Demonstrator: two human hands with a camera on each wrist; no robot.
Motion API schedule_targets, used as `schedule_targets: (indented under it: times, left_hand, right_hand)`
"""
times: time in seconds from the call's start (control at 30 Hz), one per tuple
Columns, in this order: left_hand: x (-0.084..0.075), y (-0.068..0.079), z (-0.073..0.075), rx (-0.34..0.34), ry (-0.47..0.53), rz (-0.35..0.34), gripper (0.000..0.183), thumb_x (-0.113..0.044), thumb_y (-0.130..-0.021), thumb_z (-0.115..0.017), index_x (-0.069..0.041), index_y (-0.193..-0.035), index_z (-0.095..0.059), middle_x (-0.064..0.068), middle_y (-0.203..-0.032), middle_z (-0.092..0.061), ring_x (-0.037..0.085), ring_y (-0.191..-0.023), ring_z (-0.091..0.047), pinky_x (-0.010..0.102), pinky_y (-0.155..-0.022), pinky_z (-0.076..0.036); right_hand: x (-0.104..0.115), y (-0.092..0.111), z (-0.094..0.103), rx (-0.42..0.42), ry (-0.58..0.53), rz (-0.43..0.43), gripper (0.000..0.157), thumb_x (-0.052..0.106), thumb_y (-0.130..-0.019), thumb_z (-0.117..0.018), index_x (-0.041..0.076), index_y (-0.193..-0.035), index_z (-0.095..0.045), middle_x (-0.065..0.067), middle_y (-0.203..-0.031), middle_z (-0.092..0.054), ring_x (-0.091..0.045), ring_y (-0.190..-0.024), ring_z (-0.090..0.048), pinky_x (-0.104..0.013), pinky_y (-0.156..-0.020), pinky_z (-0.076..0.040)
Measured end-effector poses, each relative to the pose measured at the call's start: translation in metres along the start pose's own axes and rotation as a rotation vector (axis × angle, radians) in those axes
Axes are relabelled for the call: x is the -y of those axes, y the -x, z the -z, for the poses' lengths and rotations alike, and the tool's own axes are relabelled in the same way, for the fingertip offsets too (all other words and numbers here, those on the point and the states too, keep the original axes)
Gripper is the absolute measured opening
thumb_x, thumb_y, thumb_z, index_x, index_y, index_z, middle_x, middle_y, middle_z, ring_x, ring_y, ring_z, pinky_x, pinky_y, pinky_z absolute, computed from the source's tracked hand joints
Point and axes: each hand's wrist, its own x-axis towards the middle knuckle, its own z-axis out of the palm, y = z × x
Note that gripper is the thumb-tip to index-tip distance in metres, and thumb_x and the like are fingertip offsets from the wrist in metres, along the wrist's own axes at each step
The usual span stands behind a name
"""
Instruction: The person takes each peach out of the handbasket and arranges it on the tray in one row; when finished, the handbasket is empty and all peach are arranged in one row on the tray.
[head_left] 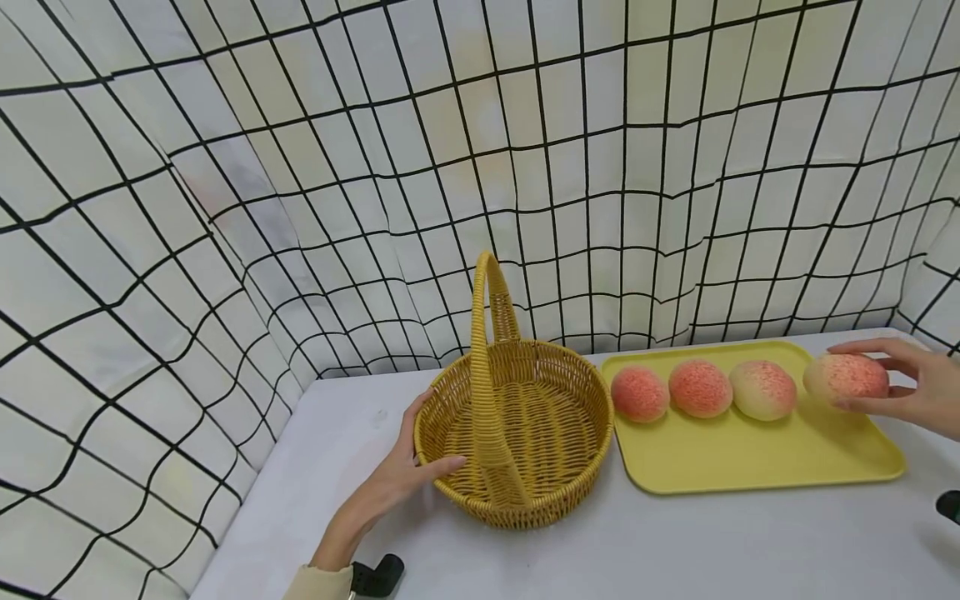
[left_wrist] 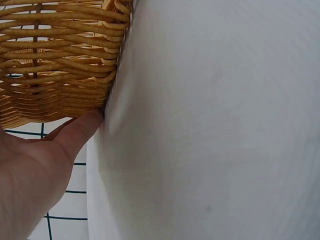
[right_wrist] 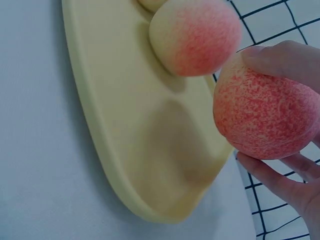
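Note:
A round wicker basket [head_left: 551, 500] with a tall arched handle stands on the table, nothing inside it. My left hand [head_left: 408, 467] grips its left side, thumb over the rim and fingers along the outer wall. The left wrist view shows that hand [left_wrist: 40, 170] low against the woven side. At the right, my right hand [head_left: 918, 379] holds a pink and cream peach [head_left: 846, 377] between thumb and fingers, over the right end of a yellow tray [head_left: 720, 458]. In the right wrist view this peach [right_wrist: 265, 110] is raised, with a shadow on the tray below.
Three more peaches lie in a row along the tray's back half: one at the left [head_left: 640, 394], one in the middle [head_left: 700, 388] and a paler one [head_left: 763, 390]. White cloth with a black grid [head_left: 525, 167] hangs behind and at the sides of the white table [head_left: 600, 558].

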Motion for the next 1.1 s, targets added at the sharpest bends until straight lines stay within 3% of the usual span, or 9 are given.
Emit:
schedule_targets:
  times: [0.1, 0.2, 0.3, 0.53, 0.63, 0.7, 0.8, 1.03, 1.1]
  left_hand:
    - [0.0, 0.0, 0.0, 0.0, 0.006, -0.006, 0.108, -0.036, -0.089, -0.081, -0.033, -0.167, -0.007, 0.023, -0.171, -0.011, 0.047, -0.155, -0.02, 0.067, -0.121, -0.016]
    - [0.001, 0.0, 0.0, 0.002, 0.014, -0.01, 0.107, -0.035, -0.089, -0.081, -0.032, -0.167, -0.007, 0.023, -0.171, -0.012, 0.046, -0.155, -0.02, 0.066, -0.122, -0.016]
    - [0.002, 0.0, -0.001, 0.003, 0.011, -0.006, 0.107, -0.036, -0.09, -0.081, -0.033, -0.167, -0.007, 0.021, -0.172, -0.011, 0.045, -0.156, -0.02, 0.066, -0.122, -0.015]
    - [0.002, -0.001, -0.001, 0.003, 0.004, -0.001, 0.108, -0.037, -0.09, -0.081, -0.033, -0.167, -0.005, 0.022, -0.172, -0.01, 0.047, -0.156, -0.019, 0.068, -0.121, -0.016]
    - [0.001, -0.002, 0.0, 0.0, -0.005, -0.002, 0.108, -0.037, -0.09, -0.081, -0.032, -0.167, -0.005, 0.022, -0.172, -0.009, 0.047, -0.156, -0.019, 0.069, -0.121, -0.016]
    - [0.0, -0.002, 0.0, -0.002, -0.004, -0.006, 0.108, -0.037, -0.089, -0.081, -0.032, -0.167, -0.006, 0.023, -0.171, -0.011, 0.047, -0.155, -0.02, 0.068, -0.12, -0.018]
    - [-0.001, -0.003, 0.001, -0.004, -0.005, -0.01, 0.108, -0.037, -0.089, -0.081, -0.032, -0.167, -0.006, 0.023, -0.171, -0.012, 0.047, -0.155, -0.021, 0.068, -0.12, -0.018]
    - [0.0, -0.002, 0.0, -0.003, -0.01, -0.013, 0.11, -0.037, -0.088, -0.081, -0.031, -0.167, -0.005, 0.025, -0.171, -0.011, 0.049, -0.155, -0.021, 0.07, -0.119, -0.018]
    - [0.001, -0.001, 0.0, -0.003, -0.01, -0.013, 0.11, -0.037, -0.088, -0.082, -0.03, -0.167, -0.005, 0.025, -0.171, -0.011, 0.049, -0.155, -0.021, 0.07, -0.12, -0.017]
  right_hand:
    - [-0.007, -0.002, -0.005, 0.003, -0.022, 0.03, 0.067, 0.017, -0.08, -0.093, 0.004, -0.133, -0.055, 0.018, -0.127, -0.047, 0.004, -0.096, -0.042, -0.009, -0.066, -0.044]
    - [-0.011, -0.005, -0.01, 0.016, -0.02, 0.082, 0.067, 0.011, -0.077, -0.095, 0.002, -0.131, -0.057, 0.039, -0.118, -0.037, 0.013, -0.093, -0.038, -0.011, -0.067, -0.044]
    - [-0.013, -0.007, -0.013, 0.031, -0.002, 0.122, 0.069, 0.009, -0.073, -0.096, -0.002, -0.13, -0.058, 0.045, -0.116, -0.034, 0.02, -0.093, -0.036, -0.015, -0.068, -0.044]
    - [-0.015, -0.011, -0.017, 0.017, -0.01, 0.156, 0.068, 0.007, -0.072, -0.096, -0.001, -0.128, -0.059, 0.046, -0.117, -0.035, 0.024, -0.093, -0.037, -0.006, -0.07, -0.04]
    - [-0.014, -0.012, -0.018, 0.018, -0.006, 0.156, 0.068, 0.007, -0.074, -0.095, -0.003, -0.13, -0.058, 0.029, -0.123, -0.047, 0.024, -0.096, -0.034, -0.003, -0.071, -0.038]
    - [-0.013, -0.013, -0.018, 0.018, 0.008, 0.141, 0.069, 0.009, -0.076, -0.094, -0.004, -0.133, -0.057, 0.006, -0.129, -0.056, 0.024, -0.098, -0.03, -0.001, -0.072, -0.036]
    - [-0.01, -0.014, -0.018, 0.023, 0.021, 0.119, 0.069, 0.012, -0.079, -0.093, -0.006, -0.135, -0.057, -0.03, -0.132, -0.051, 0.024, -0.1, -0.025, 0.0, -0.072, -0.035]
    - [-0.005, -0.014, -0.019, 0.021, 0.049, 0.108, 0.069, 0.016, -0.077, -0.095, -0.004, -0.133, -0.061, -0.03, -0.129, -0.051, 0.022, -0.098, -0.026, -0.004, -0.069, -0.038]
    - [-0.004, -0.013, -0.019, 0.023, 0.062, 0.102, 0.069, 0.017, -0.078, -0.095, -0.005, -0.133, -0.06, -0.031, -0.129, -0.051, 0.014, -0.102, -0.034, -0.005, -0.068, -0.039]
